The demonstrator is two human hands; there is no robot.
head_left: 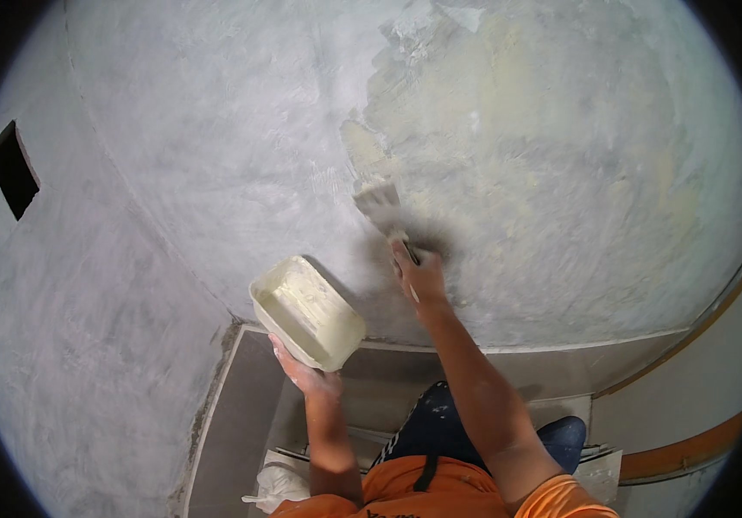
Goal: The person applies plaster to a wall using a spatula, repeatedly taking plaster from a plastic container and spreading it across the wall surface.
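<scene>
A person stands close to a grey plastered wall (215, 155), seen from above their head. The right hand (418, 276) reaches up and forward, its grip pressed together around the handle of a wide paintbrush (380, 207). The bristles rest flat against the wall at the left edge of a pale cream coated patch (518, 112) that spreads across the upper right. The left hand (302, 371) is lower and nearer the body, its grip curled under a white rectangular paint tray (306, 311), which it holds tilted, open side up, with cream paint pooled inside. Tray and brush are near each other but apart.

To do this stroke well, it seems best to keep the bristles flat and lightly loaded, working outward from the wet cream edge into the bare grey so the strokes overlap. Holding the tray level and close under the brush would likely catch drips.

Below, a grey tiled floor (241, 414) meets the wall; a dark rectangular opening (12, 168) sits in the side wall on the left.
</scene>
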